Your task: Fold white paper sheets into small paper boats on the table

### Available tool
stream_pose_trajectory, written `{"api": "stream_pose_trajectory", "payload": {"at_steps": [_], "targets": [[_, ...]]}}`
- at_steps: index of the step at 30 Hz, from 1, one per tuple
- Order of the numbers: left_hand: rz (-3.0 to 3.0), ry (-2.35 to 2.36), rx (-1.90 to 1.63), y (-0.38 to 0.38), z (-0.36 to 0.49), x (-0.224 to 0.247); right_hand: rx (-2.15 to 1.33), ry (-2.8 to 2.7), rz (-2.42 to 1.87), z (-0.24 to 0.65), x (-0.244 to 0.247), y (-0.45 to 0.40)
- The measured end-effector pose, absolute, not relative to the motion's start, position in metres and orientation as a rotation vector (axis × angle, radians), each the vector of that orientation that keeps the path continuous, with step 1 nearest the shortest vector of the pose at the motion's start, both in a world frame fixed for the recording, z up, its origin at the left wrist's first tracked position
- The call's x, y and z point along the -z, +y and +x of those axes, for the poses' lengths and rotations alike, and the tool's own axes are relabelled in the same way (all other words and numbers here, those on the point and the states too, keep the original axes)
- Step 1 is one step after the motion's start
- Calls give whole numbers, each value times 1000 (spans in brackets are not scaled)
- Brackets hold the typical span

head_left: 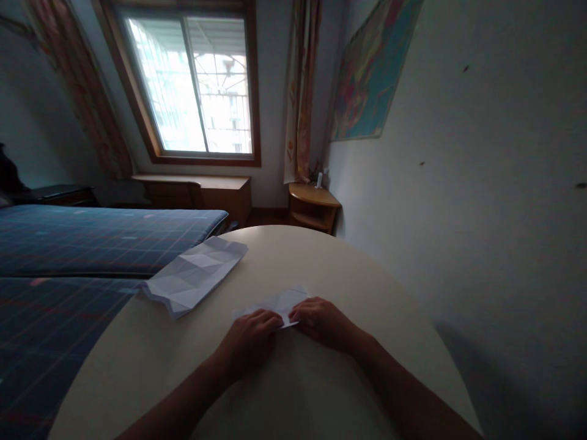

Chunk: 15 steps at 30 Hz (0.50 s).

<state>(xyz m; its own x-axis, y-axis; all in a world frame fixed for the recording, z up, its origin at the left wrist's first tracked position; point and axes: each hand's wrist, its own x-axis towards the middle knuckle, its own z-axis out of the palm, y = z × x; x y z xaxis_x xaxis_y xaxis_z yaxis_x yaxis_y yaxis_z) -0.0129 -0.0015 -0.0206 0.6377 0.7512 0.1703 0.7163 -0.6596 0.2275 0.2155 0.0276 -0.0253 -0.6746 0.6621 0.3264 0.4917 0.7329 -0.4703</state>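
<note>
A small folded white paper (279, 301) lies on the round cream table (367, 293), between my two hands. My left hand (251, 339) is closed on the paper's near left part, fingers bent over its edge. On the right, my right hand (328, 322) pinches the near right part, its fingertips close to those of the left. Shadow and my fingers hide some of the folds. A larger creased white sheet (197, 275) rests at the table's far left edge, touched by neither hand.
Left of the table is a bed with a blue plaid cover (105, 238). Beyond stand a wooden desk (224, 189) and a corner shelf (314, 195) below a curtain (300, 91). A white wall (481, 183) rises at the right.
</note>
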Motion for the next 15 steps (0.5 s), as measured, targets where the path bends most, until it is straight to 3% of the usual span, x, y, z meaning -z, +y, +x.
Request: {"api": "stream_pose_trajectory", "payload": {"at_steps": [6, 15], "targets": [[2547, 1483, -620, 4, -20, 21, -346, -2412, -1061, 222, 24, 29], [2107, 1501, -963, 17, -25, 30, -316, -2206, -1129, 236, 28, 39]]}}
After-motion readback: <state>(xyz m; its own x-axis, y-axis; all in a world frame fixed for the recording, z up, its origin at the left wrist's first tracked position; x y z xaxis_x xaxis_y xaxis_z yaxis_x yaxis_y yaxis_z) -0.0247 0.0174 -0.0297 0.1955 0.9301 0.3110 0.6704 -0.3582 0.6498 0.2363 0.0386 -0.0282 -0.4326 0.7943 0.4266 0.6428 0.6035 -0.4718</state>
